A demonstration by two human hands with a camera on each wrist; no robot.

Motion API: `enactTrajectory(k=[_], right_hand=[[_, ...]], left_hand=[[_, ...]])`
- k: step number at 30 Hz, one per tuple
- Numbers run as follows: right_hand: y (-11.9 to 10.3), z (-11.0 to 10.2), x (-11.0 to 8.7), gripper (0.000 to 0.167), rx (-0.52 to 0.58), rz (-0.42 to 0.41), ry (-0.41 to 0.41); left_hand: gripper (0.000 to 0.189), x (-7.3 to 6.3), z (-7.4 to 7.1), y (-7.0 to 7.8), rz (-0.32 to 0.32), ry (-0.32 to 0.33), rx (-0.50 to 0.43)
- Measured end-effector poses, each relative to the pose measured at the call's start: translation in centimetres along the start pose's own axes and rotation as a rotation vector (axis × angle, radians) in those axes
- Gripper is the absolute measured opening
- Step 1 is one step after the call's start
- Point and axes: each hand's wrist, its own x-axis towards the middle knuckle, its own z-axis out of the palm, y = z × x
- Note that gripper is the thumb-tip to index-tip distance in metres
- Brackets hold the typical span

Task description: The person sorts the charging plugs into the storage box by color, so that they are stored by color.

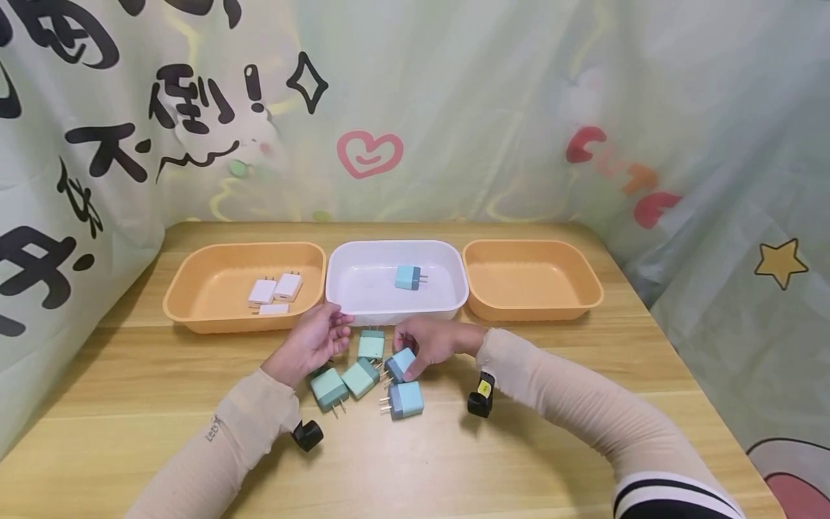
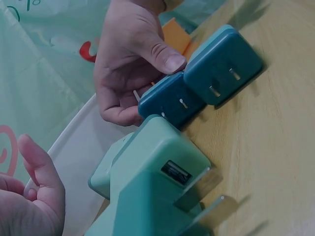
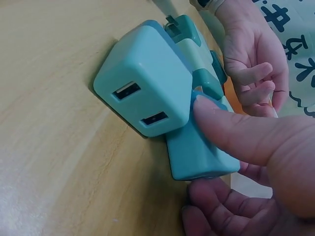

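My right hand (image 1: 436,340) pinches a blue two-tone USB charger (image 1: 398,364) between thumb and fingers, low over the table. Against it in the right wrist view stands another blue charger (image 3: 142,81) with two USB ports; its prongs point left in the head view. My left hand (image 1: 314,343) is at the front left corner of the white tray (image 1: 395,318), fingers loosely bent and fingertips right at the rim. Between the hands lie green chargers (image 1: 361,378), one with its prongs toward me (image 1: 329,390) and one nearer the tray (image 1: 371,345).
One blue charger (image 1: 408,277) lies in the white tray. The orange tray (image 1: 194,306) at left holds several white chargers (image 1: 287,287). At right stands another orange tray (image 1: 534,314). A printed cloth (image 1: 454,108) hangs behind the wooden table (image 1: 415,476).
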Motion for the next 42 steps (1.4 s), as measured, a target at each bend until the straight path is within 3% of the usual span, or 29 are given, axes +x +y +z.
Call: enactTrajectory(k=[10, 17, 24, 33, 42], right_hand=[[0.0, -0.1, -0.2, 0.027, -0.029, 0.034, -0.012], [-0.1, 0.0, -0.2, 0.024, 0.104, 0.05, -0.024], [-1.0, -1.6, -0.6, 0.024, 0.277, 0.068, -0.016], [-1.4, -2.5, -0.9, 0.026, 0.381, 0.084, -0.026], [-1.8, -3.2, -0.9, 0.029, 0.415, 0.076, -0.02]], left_hand=[[0.015, 0.0, -0.2, -0.1, 0.011, -0.017, -0.008], [0.015, -0.4, -0.7, -0.7, -0.011, -0.003, -0.01], [0.014, -0.1, -0.2, -0.1, 0.003, -0.028, -0.013], [0.014, 0.1, -0.2, 0.0, 0.003, -0.036, -0.021], [0.015, 0.1, -0.2, 0.1, 0.0, -0.027, -0.019]])
